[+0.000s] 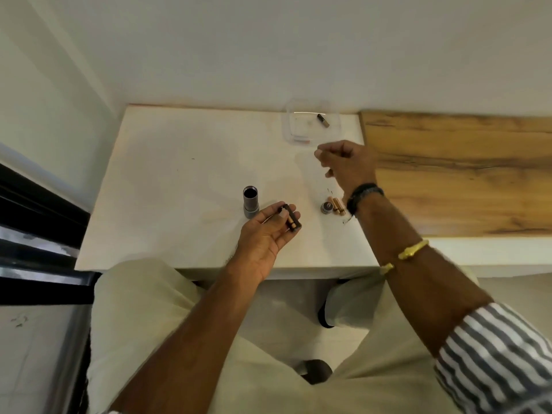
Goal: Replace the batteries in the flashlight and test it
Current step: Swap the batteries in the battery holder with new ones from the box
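The grey flashlight body (pixel 250 202) stands upright on the white table (pixel 179 180), its open end up. Just right of it, my left hand (pixel 268 231) holds the black battery holder (pixel 291 221) with a gold battery in it. The flashlight's round cap (pixel 326 207) lies beside two loose gold batteries (pixel 336 205) near my right wrist. My right hand (pixel 348 162) hovers further back, fingers curled with nothing visible in them, just in front of a clear plastic container (pixel 310 124) that holds one battery (pixel 323 120).
A wood-grain surface (pixel 457 171) adjoins the white table on the right. A white wall rises behind. My knees in light trousers are under the table's front edge. A dark frame runs along the left.
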{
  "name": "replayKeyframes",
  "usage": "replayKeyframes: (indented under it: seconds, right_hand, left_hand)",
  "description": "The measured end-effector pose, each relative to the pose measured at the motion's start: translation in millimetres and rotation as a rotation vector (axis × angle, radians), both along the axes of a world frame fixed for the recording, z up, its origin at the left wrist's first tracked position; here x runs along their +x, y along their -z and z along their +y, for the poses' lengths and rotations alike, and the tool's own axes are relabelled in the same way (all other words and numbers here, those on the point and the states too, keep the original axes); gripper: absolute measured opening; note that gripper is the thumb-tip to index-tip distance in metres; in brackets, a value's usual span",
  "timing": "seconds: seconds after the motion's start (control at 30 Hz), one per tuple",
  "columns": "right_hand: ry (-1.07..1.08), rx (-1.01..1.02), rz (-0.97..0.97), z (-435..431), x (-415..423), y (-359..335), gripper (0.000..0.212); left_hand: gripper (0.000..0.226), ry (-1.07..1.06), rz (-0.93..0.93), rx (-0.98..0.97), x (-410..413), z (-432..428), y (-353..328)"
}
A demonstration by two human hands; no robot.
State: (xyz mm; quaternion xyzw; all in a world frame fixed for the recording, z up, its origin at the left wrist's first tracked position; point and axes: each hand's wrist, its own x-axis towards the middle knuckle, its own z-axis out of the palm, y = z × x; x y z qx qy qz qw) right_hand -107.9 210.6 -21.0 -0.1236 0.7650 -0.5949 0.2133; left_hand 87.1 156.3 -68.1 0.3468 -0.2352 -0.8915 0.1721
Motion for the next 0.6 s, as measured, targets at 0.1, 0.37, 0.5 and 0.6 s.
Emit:
replayKeyframes:
  seconds: [0.1,0.37,0.5,0.6]
  right_hand:
    - [-0.017,0.110,0.157,-34.7,-32.6,-4.7,0.007]
    - [-0.387,0.694,0.487,-111.8,-88.9,-1.3,0.015]
    - [-0.448,0.855,0.471,-126.8,-94.8,8.9,0.023]
    - [-0.457,0.869,0.465,-129.2,-94.2,13.4,0.027]
  left_hand:
    - [0.021,-0.007,-0.005,0.008,-2.6,-3.7,1.5]
    - [0.031,0.031,-0.007,0.011,-7.5,-7.5,5.8]
    - [0.041,0.047,0.010,0.003,-7.7,-7.9,5.6]
    - [0.041,0.050,0.016,0.013,-7.4,-7.0,5.5]
